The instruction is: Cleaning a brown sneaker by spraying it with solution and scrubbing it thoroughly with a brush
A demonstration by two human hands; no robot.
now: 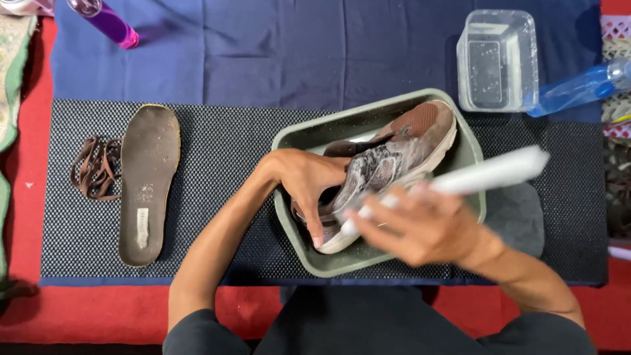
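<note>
1. My left hand (pixel 309 187) grips the heel end of a brown sneaker (pixel 394 161), fingers curled over its collar.
2. My right hand (pixel 420 227) is closed around a white brush handle (pixel 490 174) (blurred), its working end against the shoe's soapy side.
3. The sneaker lies tilted in a grey-green tray (pixel 299 230) on the black mat's (pixel 223 164) right half.
4. Near the mat's left edge lie an insole (pixel 148 184) and brown laces (pixel 95 167).
5. Beyond the mat, toward the far right corner, stand a clear tub (pixel 497 59) and a blue bottle (pixel 578 89).
</note>
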